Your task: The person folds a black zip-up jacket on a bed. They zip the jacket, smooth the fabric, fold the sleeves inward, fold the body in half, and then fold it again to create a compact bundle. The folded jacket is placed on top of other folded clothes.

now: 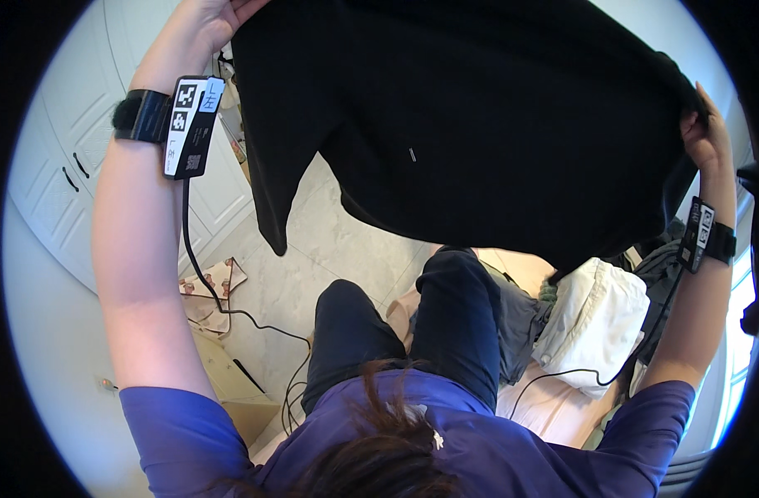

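Note:
A large black garment (496, 124) is stretched out in the air between my two raised hands. One pointed part, perhaps a sleeve, hangs down on its left side, and a small light mark shows near its middle. My left hand (218, 23) grips its upper left edge, partly cut off by the top of the picture. At the far right, my right hand (705, 137) is closed on the opposite edge, with the cloth bunched in its fingers. The garment's top edge runs out of view.
White folded cloth (591, 315) and grey clothing (520, 324) lie beside my right leg. White cabinet doors (72, 166) stand at the left, above a tiled floor (330, 224). A patterned bag (214, 290) and an open cardboard box (230, 382) sit to my left. Cables (255, 319) run from both wrist devices.

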{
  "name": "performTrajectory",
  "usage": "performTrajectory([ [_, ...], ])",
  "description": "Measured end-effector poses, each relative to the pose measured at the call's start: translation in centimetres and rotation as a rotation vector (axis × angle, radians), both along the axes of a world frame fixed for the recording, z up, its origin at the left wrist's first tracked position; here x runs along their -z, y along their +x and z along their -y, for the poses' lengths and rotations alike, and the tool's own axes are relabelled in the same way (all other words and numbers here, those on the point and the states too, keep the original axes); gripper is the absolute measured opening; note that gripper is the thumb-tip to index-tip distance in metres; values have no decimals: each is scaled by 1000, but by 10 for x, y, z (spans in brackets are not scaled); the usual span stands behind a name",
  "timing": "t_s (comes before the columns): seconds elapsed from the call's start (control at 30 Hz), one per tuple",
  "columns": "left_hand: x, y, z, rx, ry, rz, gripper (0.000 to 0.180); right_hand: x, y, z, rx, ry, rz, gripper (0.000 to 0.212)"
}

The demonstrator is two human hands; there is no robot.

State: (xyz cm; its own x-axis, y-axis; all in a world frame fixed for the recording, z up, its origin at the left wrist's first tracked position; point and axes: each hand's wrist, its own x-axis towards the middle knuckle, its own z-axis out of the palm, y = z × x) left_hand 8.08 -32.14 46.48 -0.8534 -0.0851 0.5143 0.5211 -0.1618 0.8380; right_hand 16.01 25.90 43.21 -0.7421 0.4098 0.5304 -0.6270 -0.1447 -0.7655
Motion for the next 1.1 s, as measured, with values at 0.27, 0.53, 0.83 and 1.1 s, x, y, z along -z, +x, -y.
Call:
performTrajectory([
  [0.27,-4,39,-6,-50,210,62,18,-7,-17,-2,-67,33,171,18],
  [0.53,19,27,33,10,-593,-362,36,10,-38,-13,401,335,270,16],
  [0.83,77,10,42,-280,-714,229,35,75,-22,52,-80,503,296,34],
  [1.1,138,-9,33,-306,-1037,250,33,112,-52,64,244,885,558,18],
])
